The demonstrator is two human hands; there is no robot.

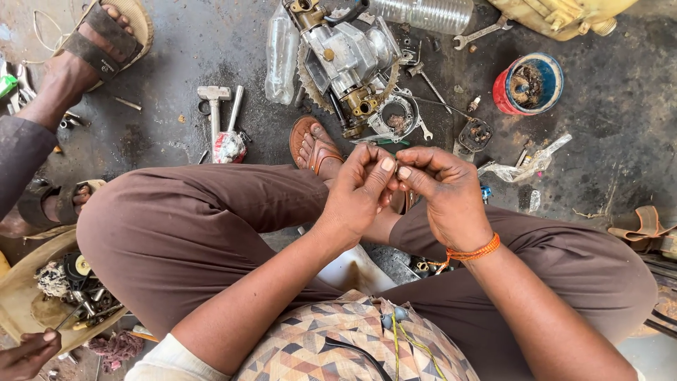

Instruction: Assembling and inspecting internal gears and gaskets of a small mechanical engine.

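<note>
Head view: a very small part, too tiny and too hidden to be identified, is pinched between the fingertips of the left hand (360, 190) and the right hand (441, 194), which are pressed together above the knees so fine work can be kept close to the eyes. Both hands are closed on it. Beyond them, a dismantled metal engine assembly (345, 60) is laid on the oily floor (620, 113), within reach. A hammer (214, 106), a spanner (483, 32) and a red-and-blue tin (529, 83) lie around it. Another person's sandalled foot (99, 42) is planted at the upper left.
</note>
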